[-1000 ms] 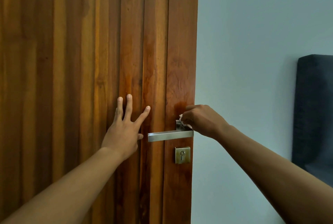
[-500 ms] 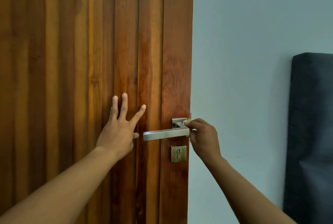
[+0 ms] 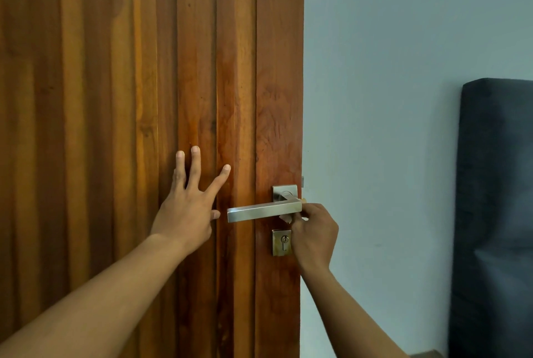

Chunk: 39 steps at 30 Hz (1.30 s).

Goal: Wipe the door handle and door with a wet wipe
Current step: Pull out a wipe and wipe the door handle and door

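Pinching one wipe (image 3: 286,218) under one door handle (image 3: 264,211): right hand (image 3: 315,233).

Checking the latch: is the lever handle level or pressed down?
Level: the lever handle lies roughly horizontal; right hand pinches a wet wipe beneath it.

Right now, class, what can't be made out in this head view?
All head view.
Mostly hidden: wet wipe, inside the right hand; only a pale scrap shows under the door handle.
Cut off: door, by top and bottom edges; dark padded panel, by the right edge.
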Each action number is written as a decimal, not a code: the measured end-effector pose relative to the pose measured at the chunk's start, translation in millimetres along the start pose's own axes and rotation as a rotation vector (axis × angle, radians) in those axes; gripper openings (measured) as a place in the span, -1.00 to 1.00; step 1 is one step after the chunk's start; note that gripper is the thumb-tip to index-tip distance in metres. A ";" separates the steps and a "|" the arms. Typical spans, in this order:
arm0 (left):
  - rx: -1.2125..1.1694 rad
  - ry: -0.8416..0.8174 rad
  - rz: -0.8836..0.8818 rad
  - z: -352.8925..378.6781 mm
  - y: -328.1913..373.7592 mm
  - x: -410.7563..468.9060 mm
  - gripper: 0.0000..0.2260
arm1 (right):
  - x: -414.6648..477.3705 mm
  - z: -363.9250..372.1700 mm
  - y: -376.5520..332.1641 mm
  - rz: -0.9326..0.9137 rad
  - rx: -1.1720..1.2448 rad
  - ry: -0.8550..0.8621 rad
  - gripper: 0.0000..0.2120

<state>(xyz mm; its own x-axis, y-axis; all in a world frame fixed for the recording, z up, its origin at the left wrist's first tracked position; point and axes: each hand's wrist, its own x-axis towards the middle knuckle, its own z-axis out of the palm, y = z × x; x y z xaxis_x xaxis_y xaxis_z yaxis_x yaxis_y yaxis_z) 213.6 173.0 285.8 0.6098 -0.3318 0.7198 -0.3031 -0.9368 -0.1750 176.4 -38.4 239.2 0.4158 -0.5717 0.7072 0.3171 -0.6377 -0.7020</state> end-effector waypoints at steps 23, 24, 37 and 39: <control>0.019 -0.017 0.004 -1.8 0.0 -0.9 -0.15 | -31.8 20.2 -1.7 -0.172 -0.037 -0.076 -0.74; 0.015 -0.014 0.005 -1.8 -0.2 -0.9 -0.15 | -30.6 17.9 0.5 -0.182 -0.027 -0.052 -0.76; 0.006 -0.002 -0.006 -0.8 0.8 0.4 -0.13 | -9.7 -21.7 10.7 0.043 0.306 0.066 -0.90; 0.013 -0.018 -0.012 -2.5 1.0 0.3 -0.13 | -12.7 -26.9 1.1 -0.053 0.307 0.038 -0.89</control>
<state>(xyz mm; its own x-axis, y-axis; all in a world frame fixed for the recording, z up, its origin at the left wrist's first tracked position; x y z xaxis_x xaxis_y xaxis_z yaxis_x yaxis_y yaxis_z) 211.6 172.2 287.5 0.6262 -0.3220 0.7101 -0.2858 -0.9421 -0.1751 148.5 -45.7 231.6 0.3614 -0.5643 0.7423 0.5825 -0.4850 -0.6523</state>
